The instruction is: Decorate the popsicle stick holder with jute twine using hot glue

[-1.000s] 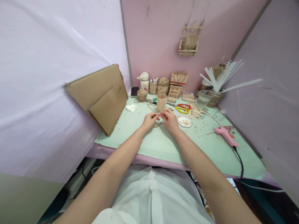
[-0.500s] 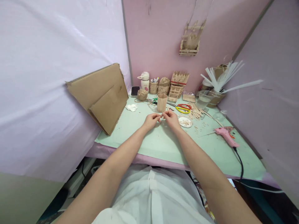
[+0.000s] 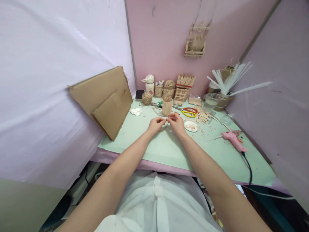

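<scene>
My left hand and my right hand meet at their fingertips over the pale green table. Both are pinched round something thin, which looks like a piece of twine curving down between them. Just behind the fingers stands a round cup of wooden sticks. To the right of my right hand lies a white dish with small wood bits. Red and yellow scissors rest behind the dish, beside loose wooden sticks.
A folded cardboard sheet leans at left. A pink glue gun with a black cord lies at right. Along the back stand a twine ball, a white bottle and stick-made holders. A cup of white strips is at back right.
The fingers of my right hand have shifted slightly left and are raised a little more. My left hand has barely moved.
</scene>
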Available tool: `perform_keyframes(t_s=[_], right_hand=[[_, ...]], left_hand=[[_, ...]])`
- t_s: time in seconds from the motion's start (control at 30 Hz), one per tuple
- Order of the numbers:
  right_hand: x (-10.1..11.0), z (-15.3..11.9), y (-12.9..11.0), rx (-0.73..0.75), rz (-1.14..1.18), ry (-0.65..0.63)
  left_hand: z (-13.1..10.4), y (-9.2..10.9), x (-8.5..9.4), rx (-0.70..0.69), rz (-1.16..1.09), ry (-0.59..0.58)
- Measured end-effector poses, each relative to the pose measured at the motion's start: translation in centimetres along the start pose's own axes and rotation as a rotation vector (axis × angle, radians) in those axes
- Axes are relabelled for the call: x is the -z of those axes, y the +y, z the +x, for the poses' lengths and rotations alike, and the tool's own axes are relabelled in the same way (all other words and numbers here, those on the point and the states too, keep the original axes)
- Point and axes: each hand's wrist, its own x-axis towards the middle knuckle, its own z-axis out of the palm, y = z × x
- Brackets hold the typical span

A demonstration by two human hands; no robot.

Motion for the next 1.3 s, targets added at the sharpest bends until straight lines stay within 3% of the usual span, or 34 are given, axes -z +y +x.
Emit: perform_keyframes(t_s=[0.23,0.43,0.73,1.17,1.3], right_hand=[[-0.3,-0.1,0.1,-0.024,0.060,-0.041],[-0.4,0.0,0.6,-0.010,0.026,-0.040],[-0.3,-0.1,0.0,0.028,-0.007,-0.037],[-0.2,0.0,0.7,-0.048,-0.075,-0.033],[-0.1,0.1,0.6,0.026,-0.157,-0.004]], left_hand=[[0.1,0.5,0.2,0.051,-0.089,0.054],[-0.1,1.5,0.3,0.115,-0.163,0.028],[0.0,1.1,0.2,0.144,-0.243,0.039],[0.1,0.5,0.3,0.070,-0.344,-0.007],[0.3,0.3,0.3,0.050,-0.351,0.024]])
